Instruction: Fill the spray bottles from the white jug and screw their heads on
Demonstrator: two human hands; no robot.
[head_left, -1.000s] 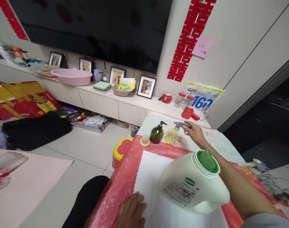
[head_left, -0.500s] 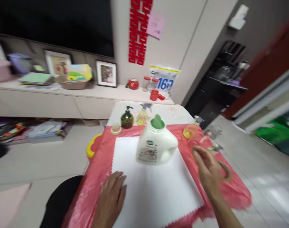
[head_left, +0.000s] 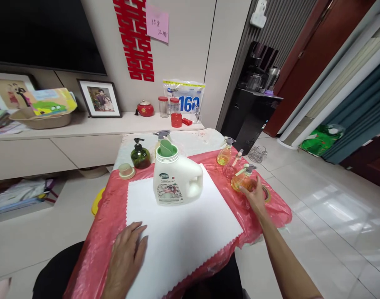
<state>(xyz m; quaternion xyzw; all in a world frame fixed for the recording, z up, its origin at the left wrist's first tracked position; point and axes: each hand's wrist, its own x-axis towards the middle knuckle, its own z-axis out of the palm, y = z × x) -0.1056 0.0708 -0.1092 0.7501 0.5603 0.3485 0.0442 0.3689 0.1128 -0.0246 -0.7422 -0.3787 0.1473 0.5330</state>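
Note:
My left hand (head_left: 124, 257) lies flat with fingers stretched over the left edge of a white sheet (head_left: 190, 232) with a zigzag edge. Upright on that sheet stands a white jug (head_left: 174, 182) with a handle, a label and a green piece in its open mouth. At the right, my right hand (head_left: 255, 197) has thumb and fingers around the lower body of a clear spray bottle (head_left: 239, 181) holding orange-yellow liquid. Beside it are a pinkish bottle (head_left: 229, 171) and another spray bottle (head_left: 223, 158). A tape roll (head_left: 266, 194) is partly hidden behind my right hand.
Red plastic (head_left: 98, 253) covers the table. A pale cap (head_left: 126, 170) and a green pump bottle (head_left: 140, 157) stand at the back left; a grey-headed spray bottle (head_left: 161, 135) is partly behind the jug. Jars (head_left: 164, 107) and a white bag (head_left: 186, 97) stand on the cabinet beyond.
My right hand has reached from above the table's right side to the spray bottle. My left hand stays on the sheet. The view has turned to the right.

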